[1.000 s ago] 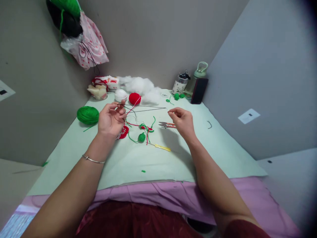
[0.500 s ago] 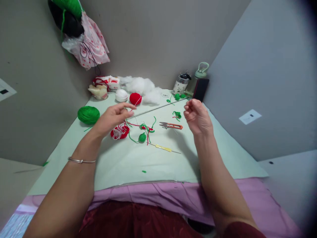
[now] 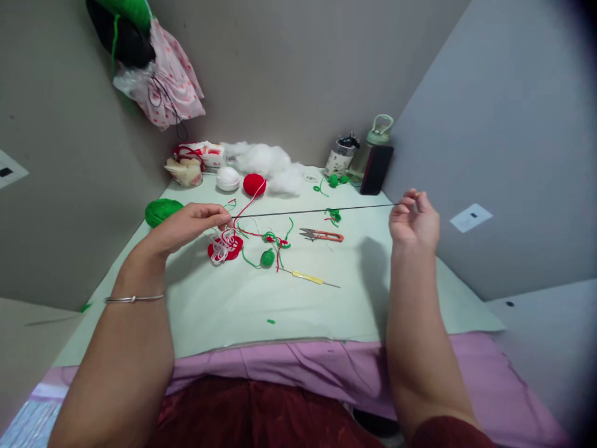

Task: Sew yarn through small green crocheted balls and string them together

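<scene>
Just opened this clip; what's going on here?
A person has a dark thread stretched between the left grip and the right grip, above the table. The snips and yellow hook lie untouched on it, near a small green ball.

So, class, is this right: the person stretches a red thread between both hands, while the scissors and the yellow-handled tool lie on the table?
Not quite: the head view shows the thread is black, not red. It does stretch between the left hand and the right hand, and the scissors and yellow-handled tool do lie on the table.
</scene>
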Demonstrator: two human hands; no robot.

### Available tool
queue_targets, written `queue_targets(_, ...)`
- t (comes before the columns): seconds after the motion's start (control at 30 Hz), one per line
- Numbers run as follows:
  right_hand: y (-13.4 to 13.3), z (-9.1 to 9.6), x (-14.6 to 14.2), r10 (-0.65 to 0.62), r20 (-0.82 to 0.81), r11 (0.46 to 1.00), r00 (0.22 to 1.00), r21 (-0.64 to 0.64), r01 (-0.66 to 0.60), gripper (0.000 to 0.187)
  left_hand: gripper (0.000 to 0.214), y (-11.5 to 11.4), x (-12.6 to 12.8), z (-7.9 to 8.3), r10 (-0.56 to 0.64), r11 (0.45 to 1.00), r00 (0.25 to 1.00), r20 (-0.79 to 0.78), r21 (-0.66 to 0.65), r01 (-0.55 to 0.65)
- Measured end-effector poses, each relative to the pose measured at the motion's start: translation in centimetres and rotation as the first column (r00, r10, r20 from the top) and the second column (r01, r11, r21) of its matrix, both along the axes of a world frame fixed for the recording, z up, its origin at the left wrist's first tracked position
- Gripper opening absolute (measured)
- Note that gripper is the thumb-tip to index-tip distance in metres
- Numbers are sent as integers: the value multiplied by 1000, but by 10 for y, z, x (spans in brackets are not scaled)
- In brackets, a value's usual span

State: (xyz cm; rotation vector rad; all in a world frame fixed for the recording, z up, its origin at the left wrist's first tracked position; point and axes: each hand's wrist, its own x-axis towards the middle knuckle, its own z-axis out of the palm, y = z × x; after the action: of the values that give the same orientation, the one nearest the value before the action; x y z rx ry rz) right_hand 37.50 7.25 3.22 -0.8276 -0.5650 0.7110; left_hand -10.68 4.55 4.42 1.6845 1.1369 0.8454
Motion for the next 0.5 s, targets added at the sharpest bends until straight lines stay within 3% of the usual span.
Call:
queue_targets(0.23, 0, 0, 32, -216, -2, 976, 976, 31, 216, 34, 22, 5, -14, -7, 88, 995, 995, 53, -53, -86)
queue_targets(0.4, -7, 4, 38, -264, 139, 964, 954, 64, 258, 39, 19, 12, -20, -14, 169, 986, 982, 83, -16, -168)
queue_targets(0.5, -11, 8, 33, -244, 297, 969, 923, 109, 221, 41, 16, 12, -12, -13, 214, 976, 969, 121, 16, -217)
